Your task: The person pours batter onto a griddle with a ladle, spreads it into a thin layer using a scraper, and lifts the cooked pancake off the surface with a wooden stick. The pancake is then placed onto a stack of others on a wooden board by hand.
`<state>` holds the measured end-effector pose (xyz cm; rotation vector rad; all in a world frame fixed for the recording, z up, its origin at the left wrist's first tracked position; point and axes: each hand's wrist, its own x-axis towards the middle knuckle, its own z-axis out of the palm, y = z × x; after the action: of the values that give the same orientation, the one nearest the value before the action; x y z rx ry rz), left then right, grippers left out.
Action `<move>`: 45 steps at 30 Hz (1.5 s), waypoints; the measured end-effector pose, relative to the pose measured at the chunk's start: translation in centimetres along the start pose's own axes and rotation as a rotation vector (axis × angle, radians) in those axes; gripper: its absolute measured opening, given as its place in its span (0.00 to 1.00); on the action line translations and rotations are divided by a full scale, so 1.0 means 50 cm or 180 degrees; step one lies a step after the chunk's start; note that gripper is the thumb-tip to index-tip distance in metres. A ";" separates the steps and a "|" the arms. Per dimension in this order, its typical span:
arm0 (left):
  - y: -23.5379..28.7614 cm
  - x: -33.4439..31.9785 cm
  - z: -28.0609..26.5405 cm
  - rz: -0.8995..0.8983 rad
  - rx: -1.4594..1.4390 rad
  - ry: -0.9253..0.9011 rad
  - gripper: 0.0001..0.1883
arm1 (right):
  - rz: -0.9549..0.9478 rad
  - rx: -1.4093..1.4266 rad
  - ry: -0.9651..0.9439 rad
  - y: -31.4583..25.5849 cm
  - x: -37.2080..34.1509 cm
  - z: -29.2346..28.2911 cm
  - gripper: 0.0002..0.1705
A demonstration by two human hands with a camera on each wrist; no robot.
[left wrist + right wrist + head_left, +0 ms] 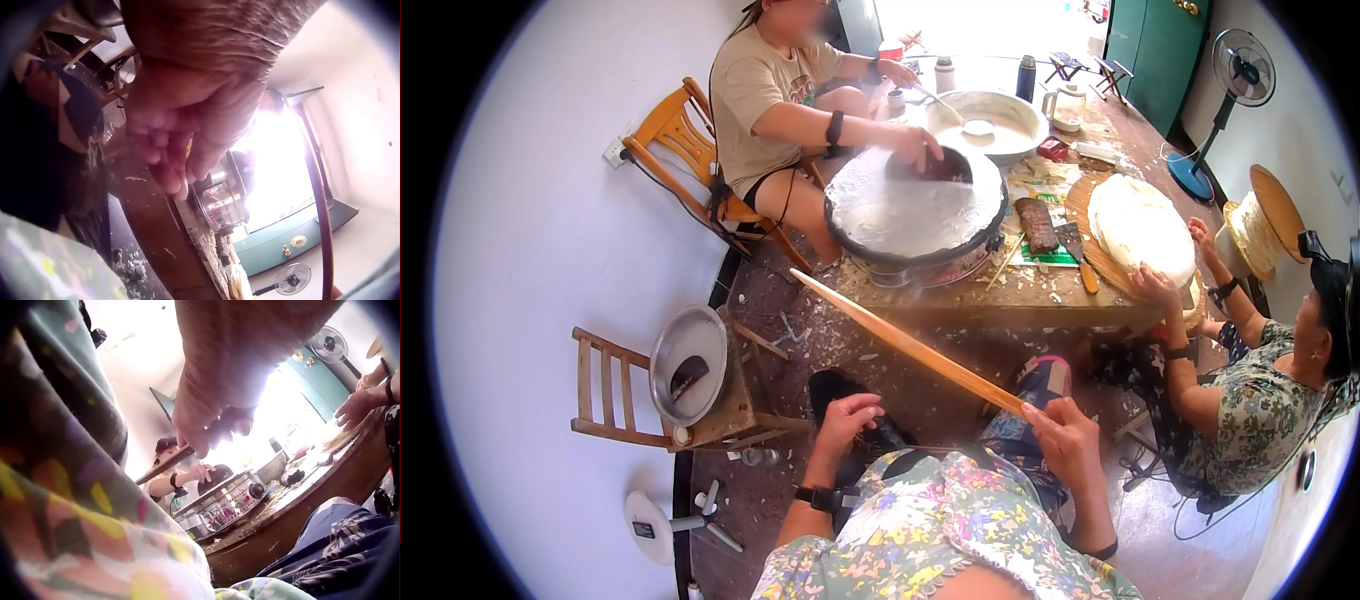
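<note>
Nearest is the wearer's flower-patterned top (940, 510), with the two hands out in front of it. The right hand (1068, 440) has its fingers curled round the thick end of a long, tapering wooden stick (910, 343). The stick slants up and away to the left, its pointed tip beside the griddle in the head view and its whole length in front of the surface's near edge. The left hand (847, 422) is apart from the stick, its fingers loosely bent and holding nothing. To the left, a metal basin (658, 352) with a dark piece in it leans on a wooden chair (628, 392). Ahead, on the surface (1040, 318), sits the round, dark-rimmed griddle (885, 222) spread with white. To its right lie a brown block (1036, 225), a spatula (1088, 275) with a wooden handle, and a round board (1078, 212) bearing pale sheets (1140, 225); a seated person (1260, 415) reaches to these. Across the griddle, a person in a tan shirt (750, 75) holds a dark scraper (950, 168) over it and a ladle (977, 127) in a wide bowl (1025, 130). Farthest back stand a fan (1245, 68) and a green door (1162, 50).
</note>
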<state>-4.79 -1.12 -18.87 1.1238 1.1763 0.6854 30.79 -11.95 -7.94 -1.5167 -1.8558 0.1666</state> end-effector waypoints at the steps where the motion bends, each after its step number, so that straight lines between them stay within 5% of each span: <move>1: 0.023 -0.003 0.015 0.0015 0.0021 -0.0182 0.16 | 0.0026 0.0077 -0.0041 -0.003 0.006 0.000 0.25; 6: 0.133 0.007 0.067 0.0267 0.0168 -0.1207 0.27 | 0.0092 0.0896 -0.0302 -0.014 0.051 0.012 0.26; 12: 0.208 0.025 0.134 0.1292 0.0144 -0.1727 0.40 | 0.0096 0.1766 -0.0730 -0.048 0.118 0.048 0.26; 15: 0.218 0.009 0.177 0.1471 -0.0751 -0.1482 0.34 | 0.0255 0.1998 -0.0981 -0.073 0.137 0.070 0.20; 19: 0.194 0.012 0.170 0.1710 -0.0785 -0.1196 0.20 | 0.0684 0.2667 -0.1329 -0.079 0.129 0.113 0.18; 23: 0.199 -0.024 0.169 0.1815 -0.1287 -0.0572 0.10 | 0.0090 0.2298 -0.0908 -0.068 0.119 0.121 0.21; 30: 0.141 -0.091 0.032 0.1951 -0.0761 0.1261 0.10 | 0.1950 0.3065 0.0081 0.025 0.018 0.065 0.18; 38: 0.013 -0.136 -0.054 0.1343 0.0533 0.2365 0.12 | 0.2205 0.2939 0.0409 0.047 -0.032 0.029 0.16; 45: -0.001 -0.148 -0.075 0.0883 -0.0569 0.2463 0.15 | 0.1949 0.2869 0.0206 0.040 -0.012 0.055 0.15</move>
<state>-10.48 -6.53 -16.20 0.8911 1.5668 1.4971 30.81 -10.96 -11.24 -1.3176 -0.9539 1.0613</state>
